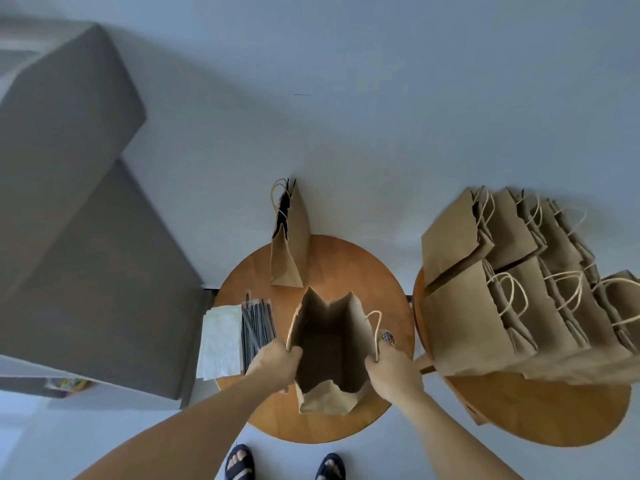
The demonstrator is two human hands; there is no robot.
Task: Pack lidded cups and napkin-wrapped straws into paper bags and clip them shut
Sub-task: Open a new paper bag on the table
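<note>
Your sandalled feet [239, 463] stand at the near edge of the round wooden table [346, 265]. Above them, your left hand [277, 363] grips the left rim of the open paper bag [332, 341], fingers curled over the edge by the handle. Your right hand [394, 370] grips the right rim the same way. The bag stands upright between your two hands, its mouth spread wide. Black straws [258, 327] lie just beyond your left hand, with white napkins [221, 341] beside them. Coloured clips [387, 337] sit just past your right hand. A second bag [289, 251] stands at the table's far edge, and stacked flat bags [502, 306] cover the neighbouring table [554, 410]
</note>
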